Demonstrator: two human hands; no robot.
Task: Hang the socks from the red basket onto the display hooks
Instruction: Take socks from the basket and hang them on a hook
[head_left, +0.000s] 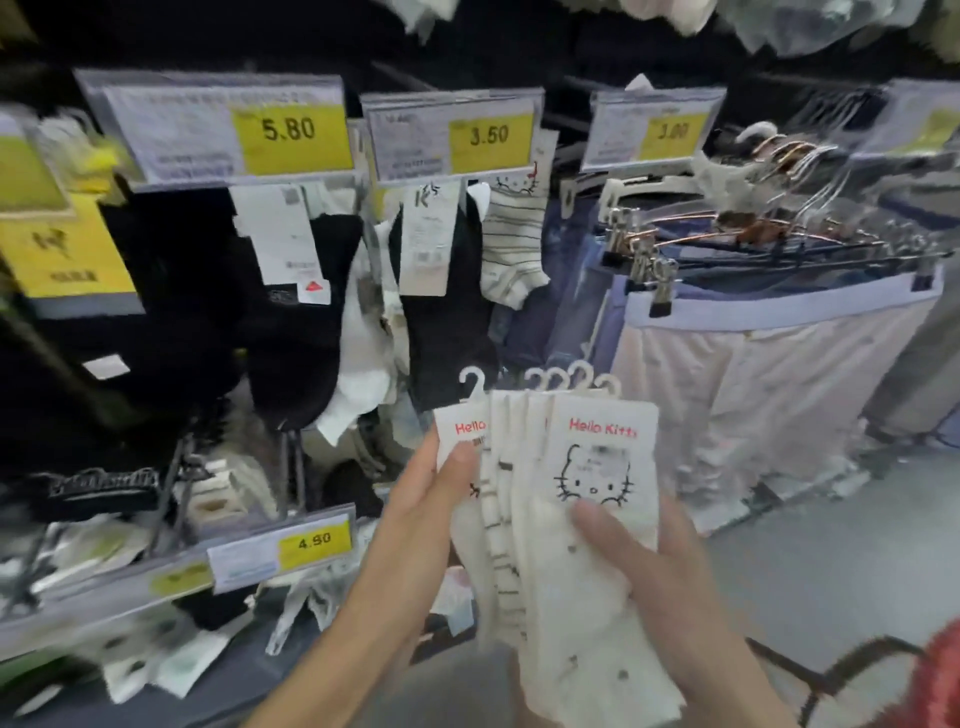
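Holding a fanned bundle of white sock packs (597, 467) in front of the rack, you have both hands on it. Your left hand (426, 504) grips the left edge of the fan, its thumb pressed on the front of the leftmost card, just under the red "Hello" lettering. Your right hand (660, 566) grasps the right side lower down, with the thumb lying across the front pack below the printed cat face and the fingers hidden behind. The packs' white plastic hangers (550, 378) stick up in a row at the top of the fan, free of any rail. Farther off, a striped sock (514, 244) of a similar kind hangs below the 3.50 price tag (488, 135), beside black socks (447, 312). To the left, more dark socks hang under the 5.80 tag (291, 130), and a 4.90 tag (314, 543) sits on the lower shelf rail near your left wrist. To the right, pale garments (753, 395) hang from clip hangers (649, 270). A red, blurred shape (943, 670) shows at the near right corner; you cannot tell what it is.
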